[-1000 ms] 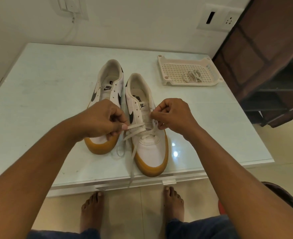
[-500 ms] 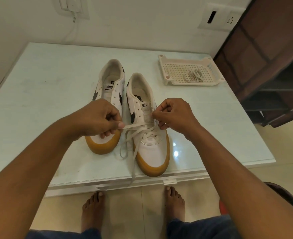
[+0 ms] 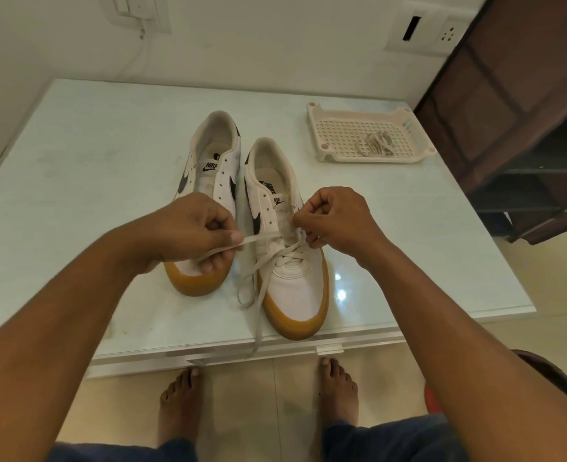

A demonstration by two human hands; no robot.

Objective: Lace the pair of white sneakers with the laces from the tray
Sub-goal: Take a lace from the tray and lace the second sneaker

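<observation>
Pale glass desk [image 3: 92, 195]: the left hand [image 3: 188, 235] pinches the lace [image 3: 258, 237] drawn leftward from the nearer sneaker [image 3: 295, 295]; the right hand [image 3: 337, 221] pinches it at the eyelets. Just beside stands the farther sneaker [image 3: 223, 168], unlaced. In the tray [image 3: 314, 128] lies the spare lace [image 3: 377, 145].

A white low-top sneaker with a black swoosh and tan gum sole [image 3: 295, 295] stands upright near the front edge of the pale glass desk [image 3: 92, 168], toe toward the person. A flat off-white lace [image 3: 289, 253] crosses its lower eyelets. 1 length runs taut to the left, and another loops down past the desk edge. Its matching sneaker [image 3: 228, 158] stands just beside it on the left, unlaced. A 2nd bundled off-white lace [image 3: 377, 145] lies in the cream perforated plastic tray [image 3: 369, 159], behind and to the right.
</observation>
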